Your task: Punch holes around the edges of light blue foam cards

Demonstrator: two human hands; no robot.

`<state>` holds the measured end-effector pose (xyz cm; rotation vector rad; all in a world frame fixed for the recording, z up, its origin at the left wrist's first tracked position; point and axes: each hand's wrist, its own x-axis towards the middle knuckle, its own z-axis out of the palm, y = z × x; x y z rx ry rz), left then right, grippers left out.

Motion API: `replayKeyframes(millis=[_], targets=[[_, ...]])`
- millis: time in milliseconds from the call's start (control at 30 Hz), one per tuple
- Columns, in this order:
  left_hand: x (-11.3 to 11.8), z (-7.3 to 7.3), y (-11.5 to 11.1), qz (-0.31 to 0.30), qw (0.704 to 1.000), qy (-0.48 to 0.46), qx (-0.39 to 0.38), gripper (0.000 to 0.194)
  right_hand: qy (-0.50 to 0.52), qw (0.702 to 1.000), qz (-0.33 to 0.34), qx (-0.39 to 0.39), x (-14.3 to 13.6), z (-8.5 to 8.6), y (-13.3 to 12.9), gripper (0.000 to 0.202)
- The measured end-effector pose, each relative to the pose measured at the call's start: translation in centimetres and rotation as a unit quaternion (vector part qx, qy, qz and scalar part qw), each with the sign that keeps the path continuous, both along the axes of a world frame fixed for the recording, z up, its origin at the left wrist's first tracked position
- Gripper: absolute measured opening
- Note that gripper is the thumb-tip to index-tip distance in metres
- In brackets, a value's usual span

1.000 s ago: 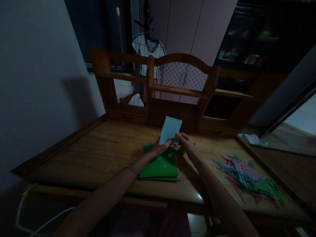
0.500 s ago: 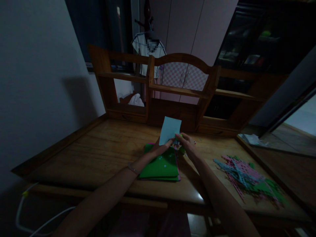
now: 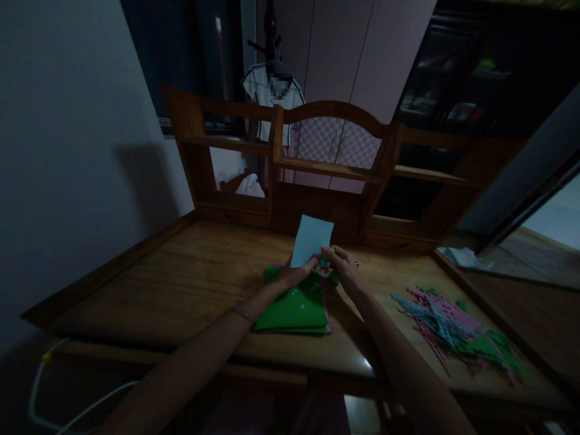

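Upright at the middle of the desk is a light blue sheet of paper, gripped along its lower edge by my left hand. At the sheet's lower right corner my right hand closes around a small green object that looks like a paper punch; the fingers hide most of it. Both hands nearly touch there. Beneath them lies a stack of green sheets, pink showing at its edge, with a few tiny light blue bits on top. Small coloured items sit partly hidden under my right hand.
On the right of the wooden desk lies a heap of pink, blue and green paper strips full of holes. A wooden shelf unit runs along the back edge. A white cable hangs at the lower left.
Hardly anything differs. Both hands stay at the blue sheet's lower right corner, with only a very slight shift of the fingers and the view.
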<state>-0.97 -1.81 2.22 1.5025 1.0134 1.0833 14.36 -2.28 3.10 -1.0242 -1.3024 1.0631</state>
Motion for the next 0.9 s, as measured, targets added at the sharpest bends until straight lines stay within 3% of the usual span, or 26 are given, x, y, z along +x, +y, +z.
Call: replayKeyframes(millis=[233, 533, 900], targets=[[-0.3, 0.0, 0.0, 0.022, 1.0, 0.01, -0.013, 0.046, 0.01, 0.999, 0.029, -0.013, 0.0, 0.8, 0.0, 0.036], [-0.5, 0.3, -0.4, 0.018, 0.999, 0.028, -0.033, 0.054, 0.103, 0.989, -0.11, -0.001, 2.3, 0.5, 1.4, 0.05], [-0.4, -0.5, 0.3, 0.025, 0.999, 0.016, -0.035, 0.052, 0.183, 0.981, -0.014, -0.061, 2.5, -0.1, 2.1, 0.066]])
